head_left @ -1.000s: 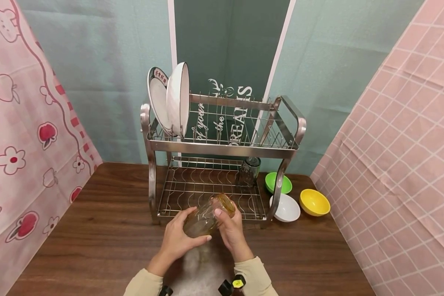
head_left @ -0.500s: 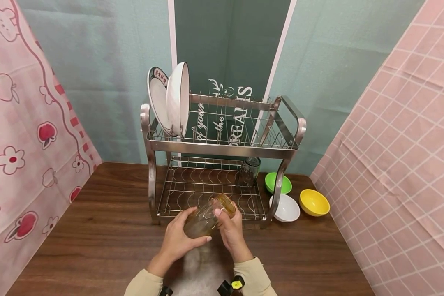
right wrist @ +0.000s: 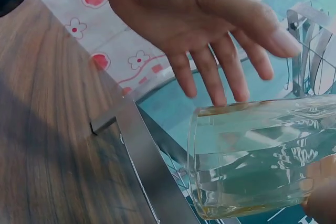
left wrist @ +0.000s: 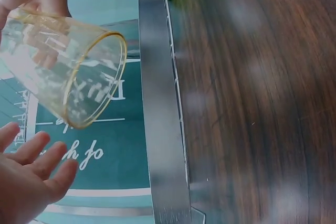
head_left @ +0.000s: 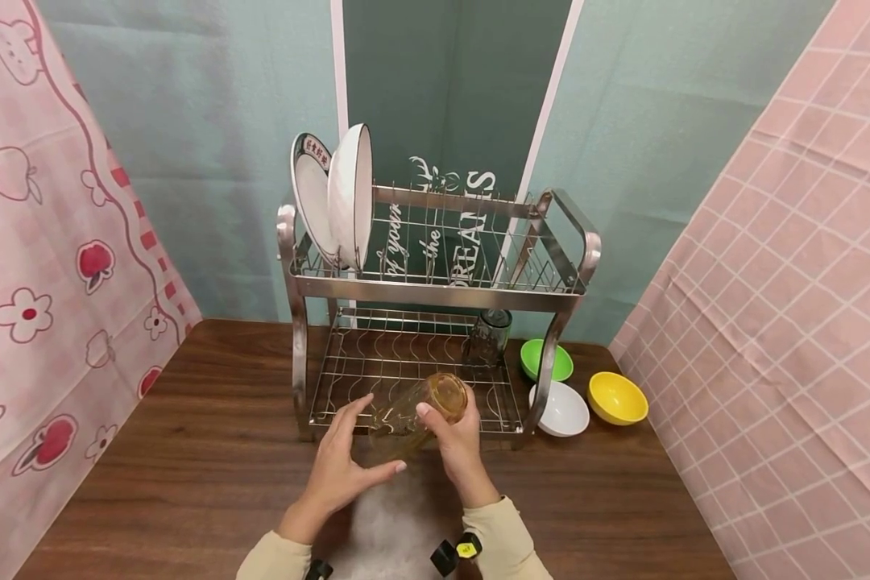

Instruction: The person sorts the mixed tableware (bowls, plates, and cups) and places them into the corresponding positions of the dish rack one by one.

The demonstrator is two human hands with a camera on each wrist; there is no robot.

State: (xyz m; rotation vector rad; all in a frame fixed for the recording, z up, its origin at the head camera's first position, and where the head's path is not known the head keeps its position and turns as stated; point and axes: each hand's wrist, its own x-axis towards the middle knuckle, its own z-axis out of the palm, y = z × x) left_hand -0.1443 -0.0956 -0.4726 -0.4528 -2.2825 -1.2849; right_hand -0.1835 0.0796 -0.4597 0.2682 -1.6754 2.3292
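A clear amber-tinted drinking glass is held tilted over the front of the lower rack tier. My right hand grips it near its base, thumb on top. Its mouth faces down and left, toward my left hand. That hand is spread beside the mouth, fingers apart from the glass. In the left wrist view, a gap shows between the left fingers and the glass. The right wrist view shows the left hand above the glass, with part of my right thumb at the edge.
The two-tier metal dish rack bears a plate and a white bowl above. A dark glass stands on its lower tier. Green, white and yellow bowls sit right of it on the wooden table.
My left hand has let go of the glass and drawn slightly left and down. The right hand still holds the glass, which has turned so its base shows more.
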